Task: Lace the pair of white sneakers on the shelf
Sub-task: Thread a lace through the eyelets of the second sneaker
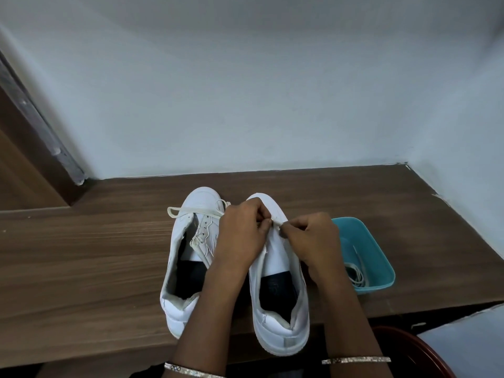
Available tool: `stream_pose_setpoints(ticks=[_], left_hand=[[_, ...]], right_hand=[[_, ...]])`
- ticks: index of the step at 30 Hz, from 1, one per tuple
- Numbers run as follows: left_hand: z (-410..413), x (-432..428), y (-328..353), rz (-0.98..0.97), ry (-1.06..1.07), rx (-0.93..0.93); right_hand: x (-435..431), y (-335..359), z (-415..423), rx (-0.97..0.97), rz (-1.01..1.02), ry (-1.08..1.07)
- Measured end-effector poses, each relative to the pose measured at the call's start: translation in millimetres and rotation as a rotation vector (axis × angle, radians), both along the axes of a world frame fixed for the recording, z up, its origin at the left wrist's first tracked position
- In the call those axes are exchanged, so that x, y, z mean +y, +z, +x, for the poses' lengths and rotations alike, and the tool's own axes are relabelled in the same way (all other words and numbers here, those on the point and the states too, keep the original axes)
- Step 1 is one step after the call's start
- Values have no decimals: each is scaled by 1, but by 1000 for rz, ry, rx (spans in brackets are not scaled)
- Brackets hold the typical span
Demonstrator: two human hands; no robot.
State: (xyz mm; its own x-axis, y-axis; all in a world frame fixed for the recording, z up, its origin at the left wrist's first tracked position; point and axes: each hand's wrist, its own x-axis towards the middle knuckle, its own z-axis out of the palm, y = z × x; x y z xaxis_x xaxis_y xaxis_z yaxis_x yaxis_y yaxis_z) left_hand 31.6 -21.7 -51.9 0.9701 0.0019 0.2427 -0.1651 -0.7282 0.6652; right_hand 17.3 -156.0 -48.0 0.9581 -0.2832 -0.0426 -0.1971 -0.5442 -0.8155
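Observation:
Two white sneakers stand side by side on the wooden shelf (95, 255), toes toward the wall. The left sneaker (185, 257) has a cream lace (191, 211) loosely threaded near its toe, the ends trailing left and right. Over the toe end of the right sneaker (278, 290), my left hand (242, 230) and my right hand (311, 238) meet. Both pinch a short stretch of white lace (276, 223) between their fingertips. The eyelets under my hands are hidden.
A teal plastic tub (381, 257) sits just right of the right sneaker with a loose lace (357, 274) coiled inside. Pale walls close the shelf at the back and right. A brown door frame (32, 148) stands at the left. A red-rimmed object (425, 347) lies below the shelf edge.

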Motion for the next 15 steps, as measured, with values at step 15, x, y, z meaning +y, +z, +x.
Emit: stream_pose_setpoints(ticks=[15], left_hand=[[-4, -5, 10, 22, 89, 114]], right_hand=[[-3, -12, 3, 104, 327, -71]])
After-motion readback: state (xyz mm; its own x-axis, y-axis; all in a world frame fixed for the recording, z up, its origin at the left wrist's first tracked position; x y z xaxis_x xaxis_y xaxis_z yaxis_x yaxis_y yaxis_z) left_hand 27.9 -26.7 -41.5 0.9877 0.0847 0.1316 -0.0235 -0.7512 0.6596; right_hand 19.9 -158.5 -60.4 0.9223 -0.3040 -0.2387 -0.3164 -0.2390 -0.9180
